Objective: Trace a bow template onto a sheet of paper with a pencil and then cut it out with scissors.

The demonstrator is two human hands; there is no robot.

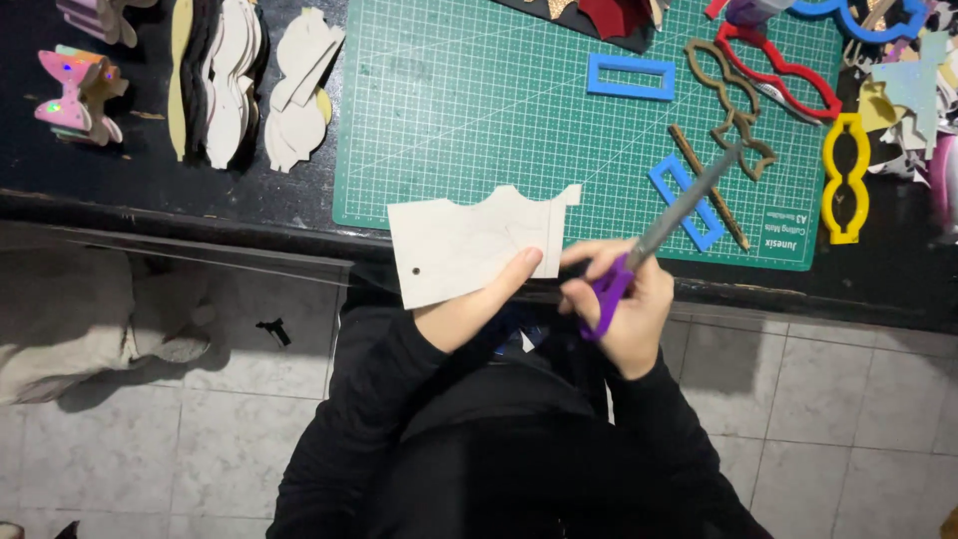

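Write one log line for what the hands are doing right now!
left hand: holds pale cut card sheet | right hand: grips purple-handled scissors | behind: green cutting mat

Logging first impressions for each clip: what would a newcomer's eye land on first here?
Centre frame, the left hand holds a pale cut sheet while the right hand grips purple-handled scissors. Behind them lies a green cutting mat strewn with coloured plastic templates.

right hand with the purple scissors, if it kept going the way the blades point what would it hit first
Probably the blue rectangular frame: the right hand aims the scissors up-right over the green cutting mat, just above that frame and a brown stick. Height above them is unclear.
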